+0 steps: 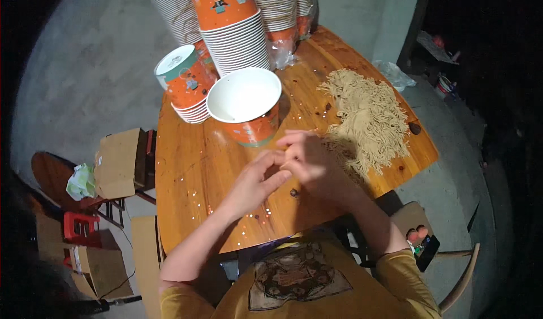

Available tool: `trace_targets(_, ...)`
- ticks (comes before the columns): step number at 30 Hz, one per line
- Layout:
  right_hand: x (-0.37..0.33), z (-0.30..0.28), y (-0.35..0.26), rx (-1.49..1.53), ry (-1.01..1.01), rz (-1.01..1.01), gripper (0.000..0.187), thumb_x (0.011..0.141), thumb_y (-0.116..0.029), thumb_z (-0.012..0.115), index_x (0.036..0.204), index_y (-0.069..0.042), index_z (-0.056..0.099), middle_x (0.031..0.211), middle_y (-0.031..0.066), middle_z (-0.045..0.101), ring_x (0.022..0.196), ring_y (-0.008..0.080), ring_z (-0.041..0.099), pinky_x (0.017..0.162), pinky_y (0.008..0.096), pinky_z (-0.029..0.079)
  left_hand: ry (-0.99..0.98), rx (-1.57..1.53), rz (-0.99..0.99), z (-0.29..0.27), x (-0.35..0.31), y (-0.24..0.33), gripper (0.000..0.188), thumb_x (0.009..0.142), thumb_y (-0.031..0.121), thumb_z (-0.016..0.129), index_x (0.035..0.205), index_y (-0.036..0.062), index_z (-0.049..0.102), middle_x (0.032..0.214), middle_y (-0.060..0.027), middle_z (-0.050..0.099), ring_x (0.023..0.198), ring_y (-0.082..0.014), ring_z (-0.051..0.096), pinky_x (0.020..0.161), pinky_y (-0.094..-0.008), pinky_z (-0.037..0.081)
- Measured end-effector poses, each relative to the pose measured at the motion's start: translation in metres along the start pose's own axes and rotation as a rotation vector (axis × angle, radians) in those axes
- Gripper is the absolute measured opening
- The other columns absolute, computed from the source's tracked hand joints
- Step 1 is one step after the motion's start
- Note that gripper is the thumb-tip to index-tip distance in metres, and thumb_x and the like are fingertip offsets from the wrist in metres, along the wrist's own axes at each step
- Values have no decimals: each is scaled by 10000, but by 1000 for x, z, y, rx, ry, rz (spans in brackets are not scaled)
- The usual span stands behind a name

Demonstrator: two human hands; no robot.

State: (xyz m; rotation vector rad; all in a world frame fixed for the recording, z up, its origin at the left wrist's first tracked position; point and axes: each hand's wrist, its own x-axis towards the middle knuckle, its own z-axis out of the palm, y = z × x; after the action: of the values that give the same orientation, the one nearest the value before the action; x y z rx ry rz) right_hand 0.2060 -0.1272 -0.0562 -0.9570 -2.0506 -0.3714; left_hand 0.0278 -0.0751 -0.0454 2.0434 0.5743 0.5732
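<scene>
My left hand (259, 181) and my right hand (310, 159) meet above the wooden table, fingertips touching. Both sets of fingers are bent into a pinch, and whatever lies between them is too small or hidden to make out. Just beyond them stands an orange paper bucket (253, 132), upright, its white inside showing with a tiny dark speck. To the right of my right hand lies a heap of tan yarn-like strands (367, 112), spread in loose bundles. Small pale and reddish bits are scattered on the tabletop (192, 166) near my left forearm.
Behind the upright bucket rise a tall stack of upside-down paper buckets (235, 42) and a shorter stack (184, 81). More bucket stacks in plastic wrap (274, 13) stand at the back. Cardboard boxes (117, 163) and a red stool (81, 228) are at left, a chair (464, 279) at lower right.
</scene>
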Motion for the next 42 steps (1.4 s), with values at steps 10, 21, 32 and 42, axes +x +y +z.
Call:
trace_targets(10,5,26,-60,585,-63,370,66,864,-5,532,863,7,468,1099,148,491,916,224,582,774,302,483,-12,109,-358,-59,-83,29,189,943,157,490,901,7,598,652,-63,547,673,-165,543,649,-285,436)
trace_targets(21,19,47,-61,1220,151,703,222,941,-143,507,1093,15,478,1050,126,558,926,186,585,802,310,467,13,1164,322,-58,-52,52,183,757,205,639,736,94,496,603,-23,518,622,-167,536,561,-312,408)
trace_targets(32,16,21,-29,996,125,725,86,916,-92,534,938,-9,520,837,16,587,765,77,539,696,234,450,-23,853,405,-54,-3,44,142,748,128,610,781,64,488,658,-73,524,645,-239,533,620,-343,425)
trace_targets(42,17,22,-16,748,38,787,56,856,-77,592,858,-46,545,676,3,537,628,64,490,577,254,433,39,626,202,-59,2,31,187,831,158,614,769,24,500,705,-125,549,708,-317,555,620,-416,448)
